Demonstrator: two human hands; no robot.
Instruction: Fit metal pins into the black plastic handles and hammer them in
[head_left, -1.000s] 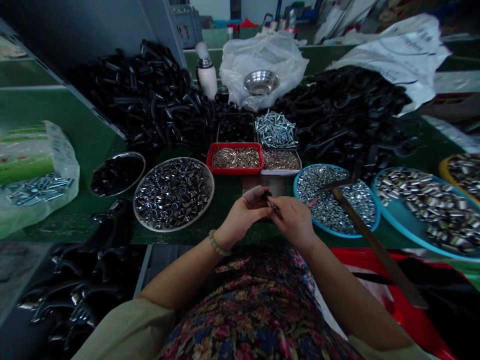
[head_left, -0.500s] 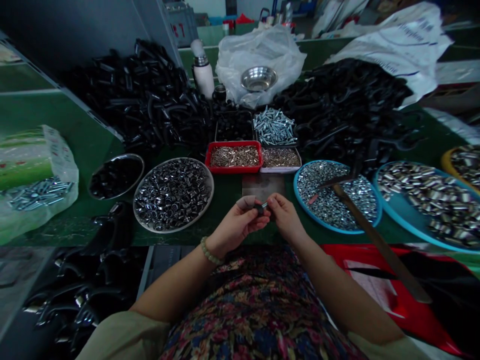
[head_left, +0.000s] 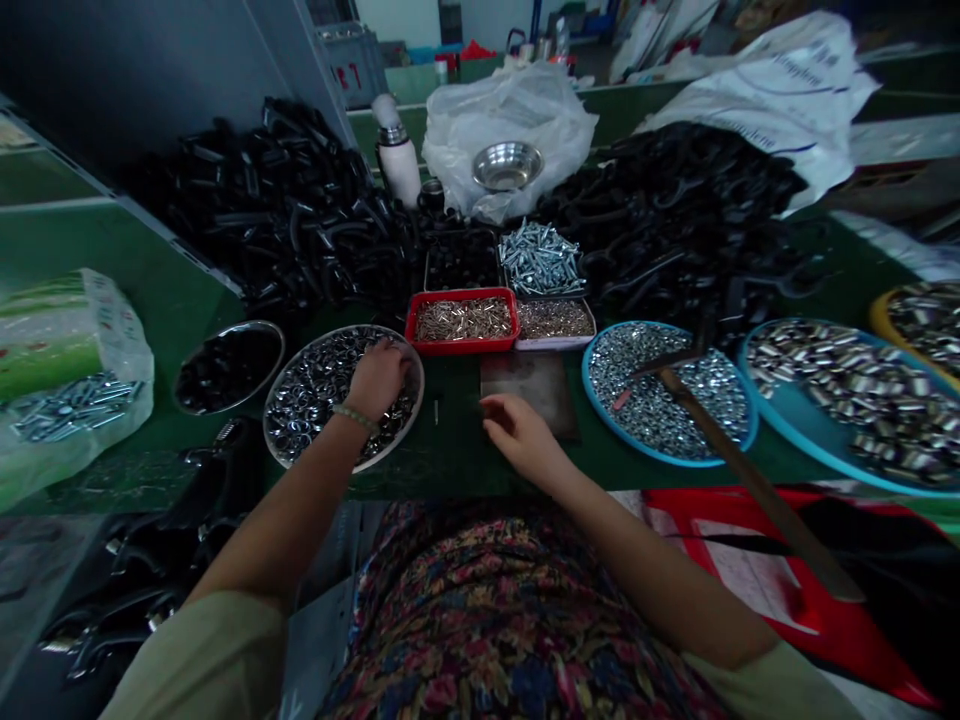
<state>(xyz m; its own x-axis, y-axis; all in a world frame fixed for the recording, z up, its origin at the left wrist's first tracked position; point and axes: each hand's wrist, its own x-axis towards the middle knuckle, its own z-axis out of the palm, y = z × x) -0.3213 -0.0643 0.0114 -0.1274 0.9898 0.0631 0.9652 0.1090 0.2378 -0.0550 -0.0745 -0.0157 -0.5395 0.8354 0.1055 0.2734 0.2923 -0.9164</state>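
My left hand (head_left: 377,378) reaches into a round pale-rimmed tray (head_left: 415,420) of small shiny dark metal rings or clips (head_left: 315,385). Its fingertips are down among them, so whether they pinch one is hidden. My right hand (head_left: 525,437) hovers over the green bench beside a flat metal plate (head_left: 529,385), fingers loosely bent and thumb apart, with nothing seen between them. Between the hands, a small silvery screw (head_left: 436,412) is on the bench; whether a dark part is attached to it is too dim to tell.
A red tray (head_left: 461,347) of small pins, a tray of bolts (head_left: 541,258) and black part heaps (head_left: 300,215) stand behind. A hammer (head_left: 739,465) lies across the blue-rimmed tray (head_left: 592,400) at right. A bowl of black pieces (head_left: 231,365) is at left.
My hands have parted. The left has moved from the middle into the tray of clips; the right has moved slightly left and let go. A small screw now appears on the bench.
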